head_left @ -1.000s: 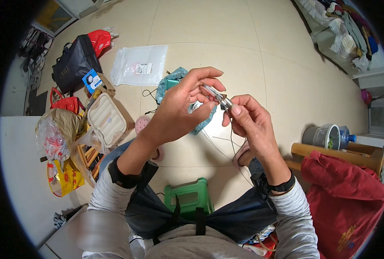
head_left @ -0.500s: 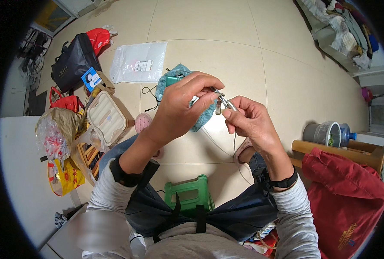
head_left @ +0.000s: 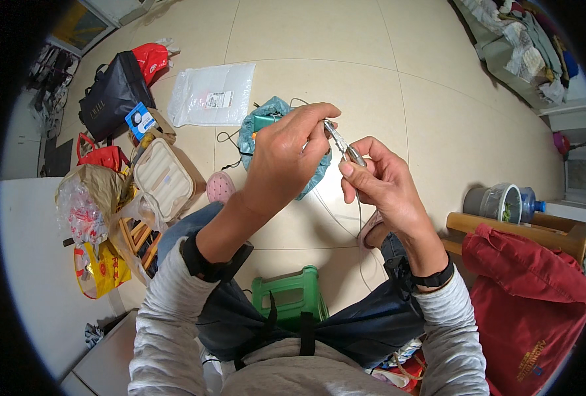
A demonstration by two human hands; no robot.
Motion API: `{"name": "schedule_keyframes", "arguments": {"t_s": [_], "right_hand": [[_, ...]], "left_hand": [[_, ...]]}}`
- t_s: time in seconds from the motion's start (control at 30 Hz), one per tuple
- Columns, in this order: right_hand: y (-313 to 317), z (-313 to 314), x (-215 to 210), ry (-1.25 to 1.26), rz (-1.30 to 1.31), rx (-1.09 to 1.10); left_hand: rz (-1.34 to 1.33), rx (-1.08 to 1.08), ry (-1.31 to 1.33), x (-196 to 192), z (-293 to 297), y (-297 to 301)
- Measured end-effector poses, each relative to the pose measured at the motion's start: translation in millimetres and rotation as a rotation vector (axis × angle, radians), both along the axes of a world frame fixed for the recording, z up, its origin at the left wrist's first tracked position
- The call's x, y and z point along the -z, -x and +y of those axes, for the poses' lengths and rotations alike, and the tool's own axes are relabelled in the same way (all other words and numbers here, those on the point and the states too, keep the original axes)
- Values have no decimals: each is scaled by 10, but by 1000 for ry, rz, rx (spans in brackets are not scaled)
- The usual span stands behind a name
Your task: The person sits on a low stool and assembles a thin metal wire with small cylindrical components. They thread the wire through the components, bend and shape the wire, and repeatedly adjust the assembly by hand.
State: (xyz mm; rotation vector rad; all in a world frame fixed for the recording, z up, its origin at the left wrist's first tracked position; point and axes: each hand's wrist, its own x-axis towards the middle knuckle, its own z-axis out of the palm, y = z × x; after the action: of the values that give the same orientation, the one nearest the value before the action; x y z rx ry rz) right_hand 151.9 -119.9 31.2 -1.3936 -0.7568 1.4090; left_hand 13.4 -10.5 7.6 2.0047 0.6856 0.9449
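Observation:
My left hand (head_left: 286, 148) is closed around one end of a slim silver metal tool (head_left: 338, 138), which looks like pliers; its grip end is hidden in my palm. The tool slants down to the right, and its other end meets the fingertips of my right hand (head_left: 382, 185). Thumb and forefinger of that hand are pinched on a thin grey cord (head_left: 359, 221), which hangs down past my knee. Below my left hand on the floor lies a teal plastic bag (head_left: 246, 135) with a green item (head_left: 264, 122) in its opening, partly covered by the hand.
A green stool (head_left: 286, 285) stands between my legs. Bags and a cream lidded box (head_left: 163, 178) crowd the left side, with a white mailing pouch (head_left: 207, 96) ahead. At right, a red cloth (head_left: 530, 290) hangs over a wooden frame (head_left: 524, 234) near a grey bucket (head_left: 481, 201).
My left hand has tilted and shifted slightly, showing more of the silver tool. The right hand stays nearly in place, and the hanging cord has swung a little left.

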Motion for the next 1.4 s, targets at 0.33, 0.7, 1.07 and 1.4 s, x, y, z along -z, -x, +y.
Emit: {"name": "schedule_keyframes", "arguments": {"t_s": [0.33,0.7,1.07,1.4], "right_hand": [[19,-63,24,-164,-85,24],[7,-36,-46,-59,-25,124],[-15,0,-11,-17,77,94],[-34,-4,65,-188,-22,131]], "left_hand": [[-277,28,238,-109,-57,-109],[-199,-44,-210,-73,-65,-140],[-167,53,41,-9,-108,-114],[-333,344,888,-53,-99,-80]]}}
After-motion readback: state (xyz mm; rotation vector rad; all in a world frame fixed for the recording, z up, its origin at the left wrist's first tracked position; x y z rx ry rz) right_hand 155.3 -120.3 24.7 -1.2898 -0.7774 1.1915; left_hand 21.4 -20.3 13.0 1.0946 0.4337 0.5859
